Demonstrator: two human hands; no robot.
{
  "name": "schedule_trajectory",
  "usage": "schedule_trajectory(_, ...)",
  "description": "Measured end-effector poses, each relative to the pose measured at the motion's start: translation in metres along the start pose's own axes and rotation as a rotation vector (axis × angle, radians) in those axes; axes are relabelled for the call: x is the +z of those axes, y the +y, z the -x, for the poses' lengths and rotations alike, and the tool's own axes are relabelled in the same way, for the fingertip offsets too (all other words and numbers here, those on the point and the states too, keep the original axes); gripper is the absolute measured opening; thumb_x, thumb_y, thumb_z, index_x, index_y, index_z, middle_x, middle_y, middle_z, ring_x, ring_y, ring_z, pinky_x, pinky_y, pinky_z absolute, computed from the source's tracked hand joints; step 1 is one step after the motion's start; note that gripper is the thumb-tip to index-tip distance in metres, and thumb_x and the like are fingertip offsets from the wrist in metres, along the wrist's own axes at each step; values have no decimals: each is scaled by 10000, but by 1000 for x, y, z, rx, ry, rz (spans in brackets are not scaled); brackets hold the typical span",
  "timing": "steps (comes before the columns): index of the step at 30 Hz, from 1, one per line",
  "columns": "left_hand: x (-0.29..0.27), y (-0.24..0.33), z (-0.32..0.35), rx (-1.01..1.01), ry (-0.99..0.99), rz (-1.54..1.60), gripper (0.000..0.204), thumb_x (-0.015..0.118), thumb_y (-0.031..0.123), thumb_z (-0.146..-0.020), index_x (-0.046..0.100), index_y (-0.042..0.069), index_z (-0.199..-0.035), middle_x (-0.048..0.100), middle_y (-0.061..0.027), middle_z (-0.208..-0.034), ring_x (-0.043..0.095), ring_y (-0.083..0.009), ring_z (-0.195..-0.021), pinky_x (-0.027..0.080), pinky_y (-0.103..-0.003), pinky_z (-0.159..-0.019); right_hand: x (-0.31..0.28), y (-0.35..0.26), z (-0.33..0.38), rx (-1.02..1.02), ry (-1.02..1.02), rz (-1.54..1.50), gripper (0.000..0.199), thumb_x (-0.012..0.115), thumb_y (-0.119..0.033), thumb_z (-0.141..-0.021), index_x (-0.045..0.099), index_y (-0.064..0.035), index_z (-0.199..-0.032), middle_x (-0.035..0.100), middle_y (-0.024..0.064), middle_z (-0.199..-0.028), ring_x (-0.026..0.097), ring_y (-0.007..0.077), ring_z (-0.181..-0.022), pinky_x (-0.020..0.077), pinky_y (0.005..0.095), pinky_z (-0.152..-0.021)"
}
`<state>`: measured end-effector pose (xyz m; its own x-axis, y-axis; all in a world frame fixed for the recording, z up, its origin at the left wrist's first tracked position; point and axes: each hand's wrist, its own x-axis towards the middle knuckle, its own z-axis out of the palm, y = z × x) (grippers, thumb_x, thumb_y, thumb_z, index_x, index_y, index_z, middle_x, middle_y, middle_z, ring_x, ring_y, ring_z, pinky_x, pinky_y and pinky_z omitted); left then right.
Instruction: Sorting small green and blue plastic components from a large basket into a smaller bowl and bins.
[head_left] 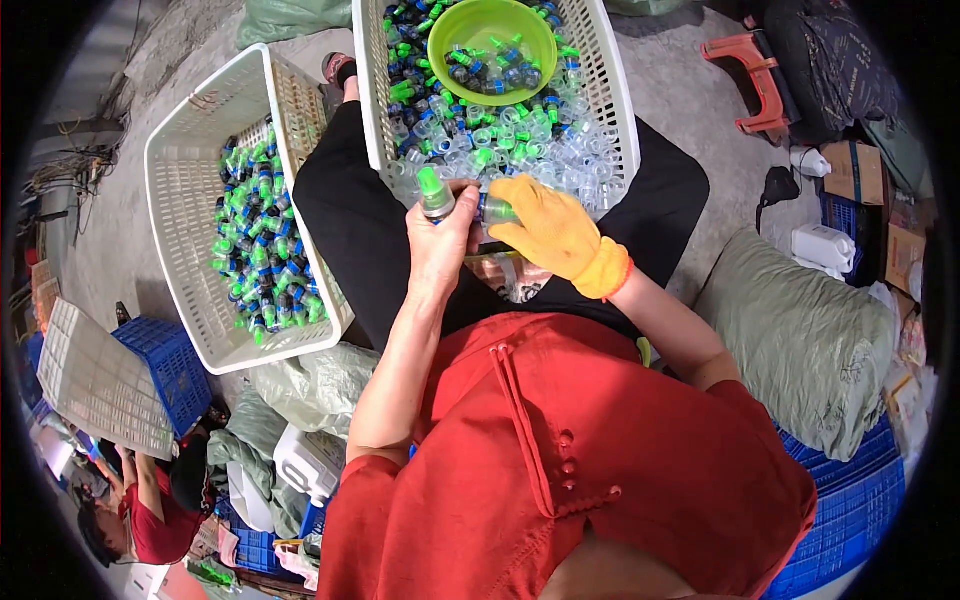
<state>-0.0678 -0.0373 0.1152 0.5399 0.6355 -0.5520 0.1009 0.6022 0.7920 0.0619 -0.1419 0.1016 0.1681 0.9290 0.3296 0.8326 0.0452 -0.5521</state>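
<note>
My bare left hand is closed round a green-tipped nozzle cap with a clear cover, its tip pointing up. Beside it, my right hand, in a yellow glove, pinches another green-and-clear nozzle piece with a dark blue band. The two hands nearly meet over the near end of a white slotted crate between my knees. Clear plastic covers lie in that near end, mixed with green and dark nozzle caps. Farther in sits a lime-green bowl with several nozzle caps inside.
A second white crate at my left holds a heap of green, blue and black nozzle caps. Stuffed grey-green sacks lie at my right, near a red plastic stool. Another person is at lower left, beside stacked crates.
</note>
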Motion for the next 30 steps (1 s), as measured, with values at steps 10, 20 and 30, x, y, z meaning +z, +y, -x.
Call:
schedule_trajectory(10, -18, -7, 21, 802, -24, -414, 166, 621, -37, -784, 622, 27, -936, 626, -85, -894, 574, -182, -759, 471, -286, -721, -23, -39, -5, 980, -413, -1489, 312, 536, -169, -893, 474, -55, -1177, 530, 43, -804, 472, 105, -612, 365, 187, -539)
schedule_trajectory(20, -234, 29, 55, 302, 973, -589, 762, 759, 306, -797, 353, 42, -1385, 499, -226, -1215, 597, -322, -1019, 564, -368, -764, -21, 16, 22, 831, -575, -798, 387, 527, -146, -904, 486, -47, -1276, 540, 32, -834, 458, 91, -675, 382, 202, -599)
schedule_trajectory(30, -136, -29, 4, 2, -592, 339, 586, 520, 335, -952, 343, -8, -1393, 535, -247, -1243, 612, -315, -1017, 527, -425, -843, -144, 153, 75, 398, 76, -1997, 612, 484, -210, -983, 169, -84, -1492, 410, 42, -941, 348, 137, -749, 310, 257, -609)
